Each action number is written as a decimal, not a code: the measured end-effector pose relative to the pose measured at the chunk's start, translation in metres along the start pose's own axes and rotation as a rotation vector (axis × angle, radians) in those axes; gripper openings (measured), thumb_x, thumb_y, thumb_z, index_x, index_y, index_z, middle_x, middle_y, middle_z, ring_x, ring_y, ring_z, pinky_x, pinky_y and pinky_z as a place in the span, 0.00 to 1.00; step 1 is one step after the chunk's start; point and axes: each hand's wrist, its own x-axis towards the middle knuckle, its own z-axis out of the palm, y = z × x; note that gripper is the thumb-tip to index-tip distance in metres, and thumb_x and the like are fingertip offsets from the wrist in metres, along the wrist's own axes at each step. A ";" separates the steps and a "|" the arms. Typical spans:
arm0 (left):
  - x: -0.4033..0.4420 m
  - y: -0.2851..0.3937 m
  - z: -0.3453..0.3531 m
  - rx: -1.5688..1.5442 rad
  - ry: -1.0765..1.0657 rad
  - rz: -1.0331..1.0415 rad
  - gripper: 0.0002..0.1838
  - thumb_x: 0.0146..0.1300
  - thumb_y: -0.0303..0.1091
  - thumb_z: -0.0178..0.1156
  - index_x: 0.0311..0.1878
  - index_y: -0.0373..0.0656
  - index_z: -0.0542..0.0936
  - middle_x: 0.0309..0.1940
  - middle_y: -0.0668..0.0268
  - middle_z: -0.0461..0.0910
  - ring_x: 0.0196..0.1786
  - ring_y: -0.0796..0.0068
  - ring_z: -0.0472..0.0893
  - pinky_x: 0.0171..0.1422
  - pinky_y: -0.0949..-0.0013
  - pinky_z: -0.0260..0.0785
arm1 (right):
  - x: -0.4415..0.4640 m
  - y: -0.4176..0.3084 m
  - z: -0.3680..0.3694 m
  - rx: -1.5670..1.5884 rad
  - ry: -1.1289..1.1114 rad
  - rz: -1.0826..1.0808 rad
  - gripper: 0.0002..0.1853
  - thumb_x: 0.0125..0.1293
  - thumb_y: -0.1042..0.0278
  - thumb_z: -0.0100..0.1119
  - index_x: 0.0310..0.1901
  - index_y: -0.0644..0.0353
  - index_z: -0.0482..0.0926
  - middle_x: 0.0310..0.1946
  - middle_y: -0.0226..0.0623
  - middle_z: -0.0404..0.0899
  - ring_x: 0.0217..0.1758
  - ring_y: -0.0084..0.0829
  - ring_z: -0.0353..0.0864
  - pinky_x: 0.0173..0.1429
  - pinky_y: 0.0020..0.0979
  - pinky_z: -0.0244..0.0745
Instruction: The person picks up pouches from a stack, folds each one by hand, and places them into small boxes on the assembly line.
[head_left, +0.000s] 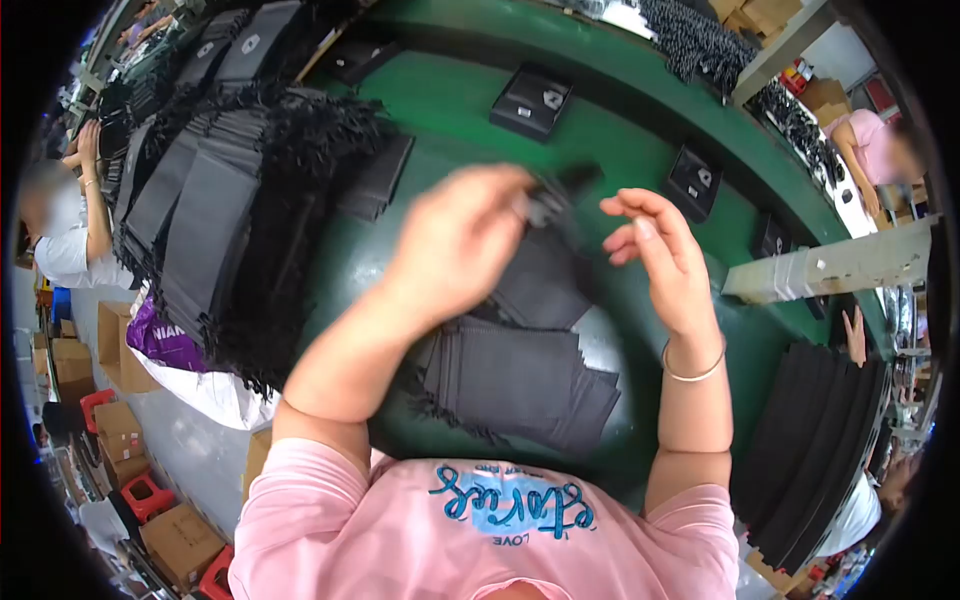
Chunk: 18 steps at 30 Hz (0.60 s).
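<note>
My left hand is closed at the top end of a black pouch, above the green table. Motion smears its fingertips and the dark gathered end of the pouch. To the right of it, my right hand is raised with bent fingers apart and nothing between them. Below both hands, close to my body, lies a fanned stack of flat black pouches with cords at its left edge. A bangle circles my right wrist.
Tall piles of black corded pouches stand at left. Black boxes lie along the green table. A beam juts in at right, above stacked black material. Other people sit at both sides; cartons stand on the floor.
</note>
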 end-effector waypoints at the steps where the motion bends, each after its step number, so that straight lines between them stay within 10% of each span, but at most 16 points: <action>1: 0.001 -0.006 -0.012 -0.254 0.052 -0.265 0.06 0.60 0.22 0.55 0.40 0.40 0.78 0.34 0.62 0.82 0.30 0.71 0.81 0.35 0.72 0.73 | -0.009 -0.001 -0.005 -0.255 -0.113 0.028 0.15 0.62 0.75 0.56 0.52 0.61 0.76 0.51 0.37 0.78 0.46 0.30 0.77 0.54 0.28 0.72; 3: 0.006 -0.007 -0.034 -0.729 0.236 -0.568 0.08 0.64 0.24 0.54 0.44 0.36 0.79 0.34 0.61 0.84 0.32 0.79 0.82 0.35 0.78 0.74 | -0.026 0.001 -0.010 -0.506 -0.233 0.067 0.17 0.63 0.70 0.58 0.53 0.58 0.76 0.53 0.36 0.77 0.48 0.32 0.77 0.55 0.30 0.71; 7: -0.017 -0.023 -0.056 -0.972 0.215 -0.784 0.09 0.65 0.28 0.54 0.47 0.37 0.78 0.34 0.63 0.82 0.31 0.79 0.80 0.32 0.82 0.71 | -0.079 0.024 0.005 -1.001 -0.664 -0.510 0.30 0.52 0.50 0.68 0.56 0.52 0.76 0.64 0.42 0.67 0.68 0.45 0.64 0.71 0.46 0.58; 18: -0.079 -0.043 -0.042 -1.186 0.150 -0.972 0.11 0.65 0.25 0.54 0.49 0.35 0.77 0.39 0.59 0.83 0.34 0.75 0.83 0.37 0.79 0.77 | -0.124 0.039 0.039 -1.203 -0.609 -0.384 0.41 0.39 0.50 0.72 0.60 0.49 0.73 0.69 0.51 0.58 0.73 0.50 0.57 0.74 0.51 0.51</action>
